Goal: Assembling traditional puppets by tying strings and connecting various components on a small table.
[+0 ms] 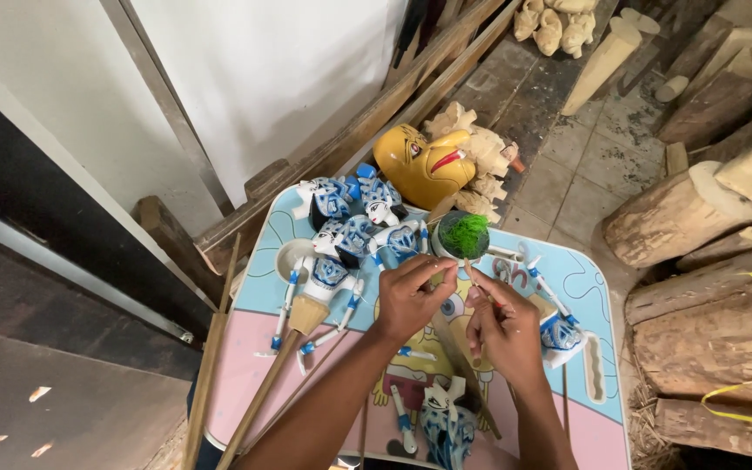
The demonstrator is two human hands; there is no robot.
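Note:
My left hand (pixel 409 298) pinches the rim of a small round cup of bright green paint (pixel 462 235), held over a pastel pink-and-blue folding table (pixel 245 361). My right hand (pixel 505 326) grips a thin paintbrush (pixel 480 285) whose tip points up toward the green cup. Several blue-and-white painted wooden puppets (pixel 350 231) lie across the table's far side, one with its rods (pixel 254 400) running toward me. Another puppet head (pixel 446 422) lies between my forearms, and one more puppet (pixel 559 331) lies to the right of my right hand.
A yellow carved mask (pixel 419 161) and unpainted wooden carvings (pixel 480 148) sit on the floor beyond the table. Cut logs (pixel 707 287) are stacked at right. A white wall and wooden slats (pixel 350 130) stand at left. A small white bowl (pixel 293 257) rests on the table.

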